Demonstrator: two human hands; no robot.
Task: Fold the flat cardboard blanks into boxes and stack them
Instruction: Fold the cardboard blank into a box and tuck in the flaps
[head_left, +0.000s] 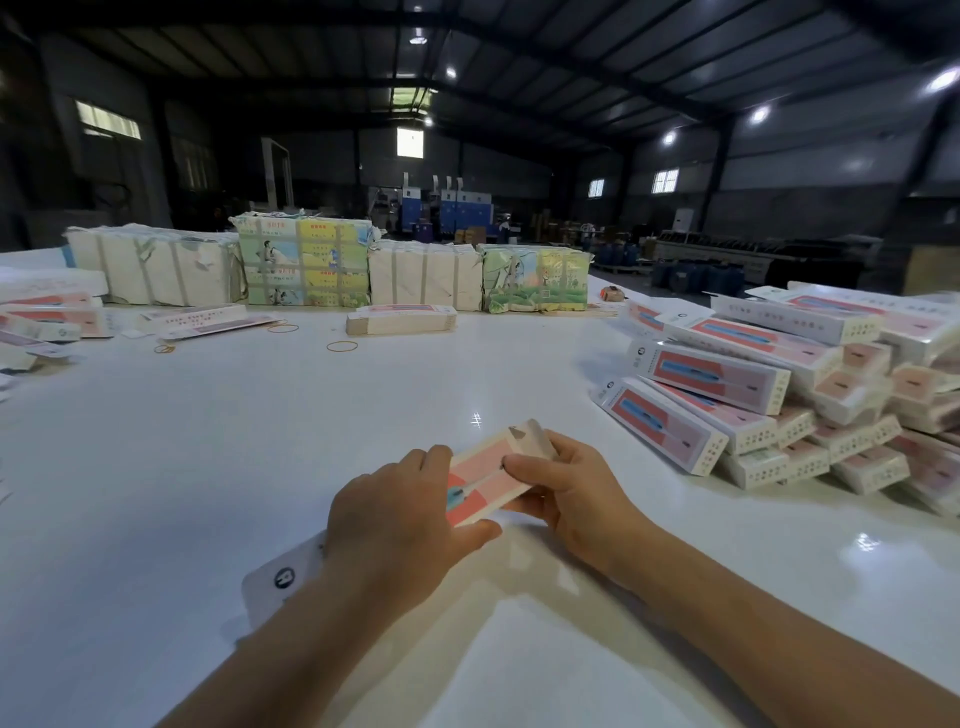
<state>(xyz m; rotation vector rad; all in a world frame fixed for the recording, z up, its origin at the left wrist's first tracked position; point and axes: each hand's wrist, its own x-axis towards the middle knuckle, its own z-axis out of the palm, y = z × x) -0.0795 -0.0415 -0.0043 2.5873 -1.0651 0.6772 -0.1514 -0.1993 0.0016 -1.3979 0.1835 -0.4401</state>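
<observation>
A pink and white cardboard box with a blue picture sits between both hands just above the white table. My left hand grips its near end, thumb under the lower edge and fingers over the top. My right hand pinches the far part, where an end flap stands open. The box's white tail end shows below my left wrist. A heap of folded boxes lies at the right. A short stack of flat blanks lies further back in the middle.
Wrapped bundles of blanks line the table's far edge. More flat blanks and folded boxes lie at the left. Rubber bands are scattered on the table. Dark warehouse machinery stands beyond.
</observation>
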